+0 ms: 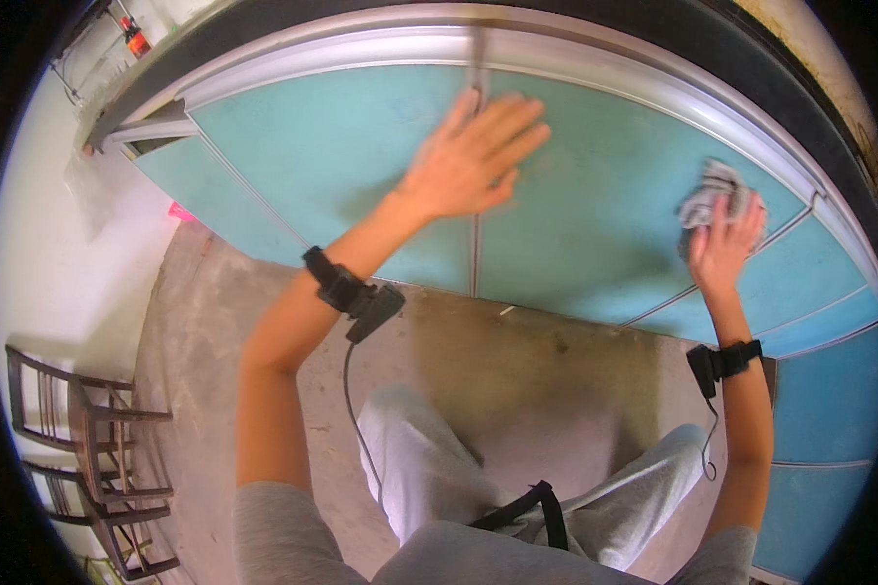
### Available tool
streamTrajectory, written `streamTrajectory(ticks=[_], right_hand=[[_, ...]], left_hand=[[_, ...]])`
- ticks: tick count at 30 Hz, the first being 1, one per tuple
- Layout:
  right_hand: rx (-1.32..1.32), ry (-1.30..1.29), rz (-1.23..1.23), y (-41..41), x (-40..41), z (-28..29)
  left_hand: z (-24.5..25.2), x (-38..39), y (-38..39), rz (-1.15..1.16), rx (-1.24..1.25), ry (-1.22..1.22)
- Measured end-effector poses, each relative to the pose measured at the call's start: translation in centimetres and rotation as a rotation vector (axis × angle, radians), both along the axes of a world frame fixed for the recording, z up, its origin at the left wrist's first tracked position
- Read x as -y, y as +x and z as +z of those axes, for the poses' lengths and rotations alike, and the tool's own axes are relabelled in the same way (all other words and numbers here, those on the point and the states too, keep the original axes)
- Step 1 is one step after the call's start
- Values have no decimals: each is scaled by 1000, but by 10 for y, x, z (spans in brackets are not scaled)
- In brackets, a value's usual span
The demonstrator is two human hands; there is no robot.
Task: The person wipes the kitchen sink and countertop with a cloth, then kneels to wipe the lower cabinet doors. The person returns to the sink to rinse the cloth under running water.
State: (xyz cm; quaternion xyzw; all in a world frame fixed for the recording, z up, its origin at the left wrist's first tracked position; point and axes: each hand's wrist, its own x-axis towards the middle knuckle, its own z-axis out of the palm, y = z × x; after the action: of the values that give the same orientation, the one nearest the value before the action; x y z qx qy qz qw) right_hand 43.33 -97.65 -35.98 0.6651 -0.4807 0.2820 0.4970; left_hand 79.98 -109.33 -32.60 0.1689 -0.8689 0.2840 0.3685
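Teal cabinet door panels (585,197) in silvery metal frames stretch across the view before me. My right hand (728,238) presses a crumpled grey-and-white striped cloth (715,194) against the right part of the panels, close to a frame strip. Fingers spread, my left hand (475,157) is at the upright frame strip (475,252) between the two middle panels; it holds nothing, and whether it touches the surface cannot be told. Both hands look slightly blurred. Each wrist wears a black strapped device (351,292) with a thin cable.
A dark countertop edge (322,22) curves above the panels. Two dark wooden chairs (88,417) stand by the white wall at left. Blue panels (830,409) continue at lower right. Bare concrete floor (549,344) lies below, around my legs. A red-capped bottle (135,38) is at upper left.
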Motion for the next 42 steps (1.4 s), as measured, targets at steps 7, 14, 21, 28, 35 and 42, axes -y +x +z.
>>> streamTrajectory(ticks=[7,14,21,28,35,42], right_hand=[[-231,94,89,166,58,25],[-75,94,60,271,99,5],[-750,804,209,304,89,-116],[-484,649,395,286,93,-7],[-397,263,435,423,154,5],[-296,511,626,479,177,-131]], left_hand=[[52,56,170,183,-307,-149],[60,92,201,142,-402,-348],[68,88,197,11,-438,-248],[59,89,192,-134,-547,-271],[69,79,198,-190,-518,-149],[68,71,189,-120,-554,-130]])
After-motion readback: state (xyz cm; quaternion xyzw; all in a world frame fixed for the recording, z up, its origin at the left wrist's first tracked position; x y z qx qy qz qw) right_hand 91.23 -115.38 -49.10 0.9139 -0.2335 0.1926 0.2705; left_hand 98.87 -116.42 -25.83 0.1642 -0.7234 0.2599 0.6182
